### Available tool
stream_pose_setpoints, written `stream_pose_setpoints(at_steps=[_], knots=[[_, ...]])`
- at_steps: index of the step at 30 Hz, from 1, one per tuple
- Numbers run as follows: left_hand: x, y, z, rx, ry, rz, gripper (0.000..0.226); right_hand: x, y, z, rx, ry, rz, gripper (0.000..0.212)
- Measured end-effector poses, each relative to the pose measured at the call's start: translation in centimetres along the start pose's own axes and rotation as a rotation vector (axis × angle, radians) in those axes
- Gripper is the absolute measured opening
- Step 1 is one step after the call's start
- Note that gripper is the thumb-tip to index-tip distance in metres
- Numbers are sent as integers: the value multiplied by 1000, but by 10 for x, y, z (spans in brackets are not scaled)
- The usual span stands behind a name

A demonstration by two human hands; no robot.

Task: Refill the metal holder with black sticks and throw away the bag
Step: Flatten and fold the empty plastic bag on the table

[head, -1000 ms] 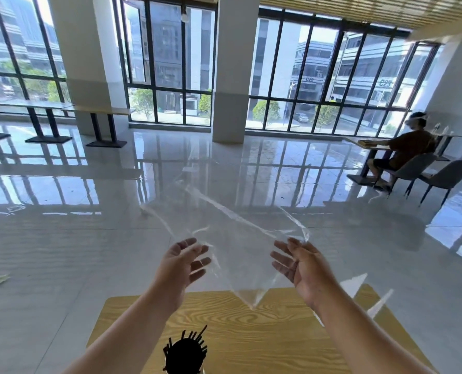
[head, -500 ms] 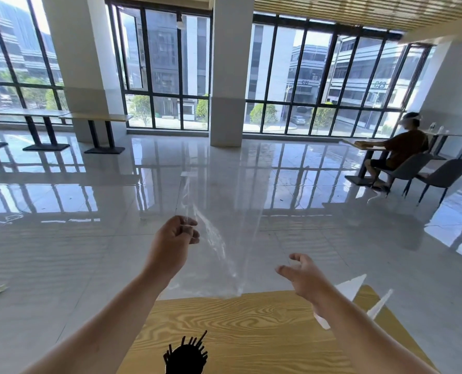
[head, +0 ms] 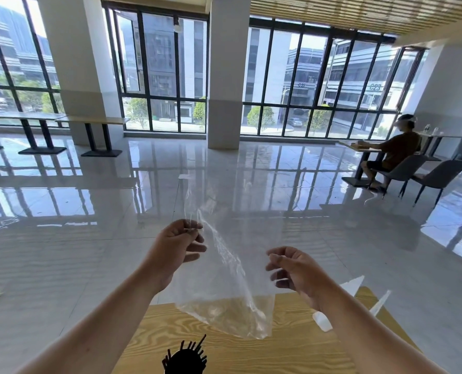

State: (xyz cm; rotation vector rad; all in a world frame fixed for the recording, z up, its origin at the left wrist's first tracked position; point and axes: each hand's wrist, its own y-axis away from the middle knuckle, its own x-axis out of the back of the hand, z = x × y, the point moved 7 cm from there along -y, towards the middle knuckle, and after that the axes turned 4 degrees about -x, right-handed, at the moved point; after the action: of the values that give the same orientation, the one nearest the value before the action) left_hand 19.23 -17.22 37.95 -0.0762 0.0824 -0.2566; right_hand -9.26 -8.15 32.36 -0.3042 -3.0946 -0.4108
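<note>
- Glossy grey tile makes up the floor (head: 89, 252), which fills most of the view and mirrors the tall black-framed windows (head: 159, 74) along the far wall.
- Two white pillars (head: 226, 76) stand between the window bays.
- Light wood-grain table (head: 292, 352) lies at the bottom of the view, under both forearms.
- At the far right a seated person (head: 394, 155) sits on a grey chair (head: 405, 168) at another table, well apart from the near table.
- The clear plastic bag (head: 224, 279) hangs in the air between the two hands; its lower end sags over the table's far edge, and whether it touches the wood cannot be told.
- The left hand (head: 177, 247) is raised, its fingertips (head: 195, 228) pinched together on the bag's upper left edge.
- The right hand (head: 294, 268) is lower and to the right, with fingers curled loosely inward beside the bag's right edge; whether they actually grip the film cannot be told.
- The black sticks (head: 186, 354) bristle upward in a dense bunch at the bottom edge of the view, on the near part of the table; the metal holder under them is hidden by the sticks.
- White paper scraps (head: 322, 322) lie near the table's right edge, partly behind the right forearm.
</note>
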Motion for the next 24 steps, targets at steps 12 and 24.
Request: stream_pose_setpoints(at_steps=[12, 24], knots=[[22, -8, -25, 54, -244, 51, 17, 21, 3, -17, 82, -63, 156, 19], [9, -3, -37, 148, 2, -56, 39, 25, 8, -15, 32, -217, 166, 54]])
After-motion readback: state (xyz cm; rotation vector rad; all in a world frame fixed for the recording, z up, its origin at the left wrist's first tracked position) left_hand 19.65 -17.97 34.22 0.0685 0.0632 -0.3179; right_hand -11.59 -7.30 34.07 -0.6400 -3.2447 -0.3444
